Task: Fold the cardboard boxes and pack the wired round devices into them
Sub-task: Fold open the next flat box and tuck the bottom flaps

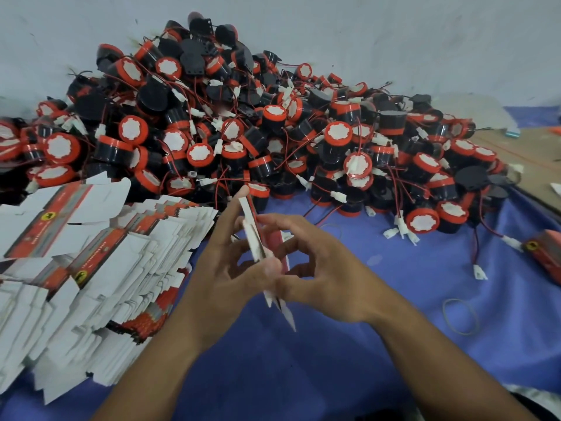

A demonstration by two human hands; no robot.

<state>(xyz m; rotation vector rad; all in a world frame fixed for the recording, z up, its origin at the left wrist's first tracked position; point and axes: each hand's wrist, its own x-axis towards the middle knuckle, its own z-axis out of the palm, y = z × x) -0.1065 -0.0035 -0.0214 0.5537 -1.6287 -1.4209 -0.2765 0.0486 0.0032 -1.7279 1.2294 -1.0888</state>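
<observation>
Flat cardboard box [252, 235] held edge-on between both hands: left hand [221, 268] grips its left face, right hand [321, 281] pinches its right face. Pile of wired round devices [243, 126] lies behind, beyond the fingertips

Both hands hold one flat cardboard box [254, 238] edge-on above the blue cloth [273, 375]. The left hand [224, 268] grips its left face; the right hand [321, 281] pinches its right face. A stack of flat boxes [91, 262] lies at left. A pile of wired round devices [243, 132] fills the rear. A red box [546, 253] and a rubber band [460, 316] lie at right.
</observation>
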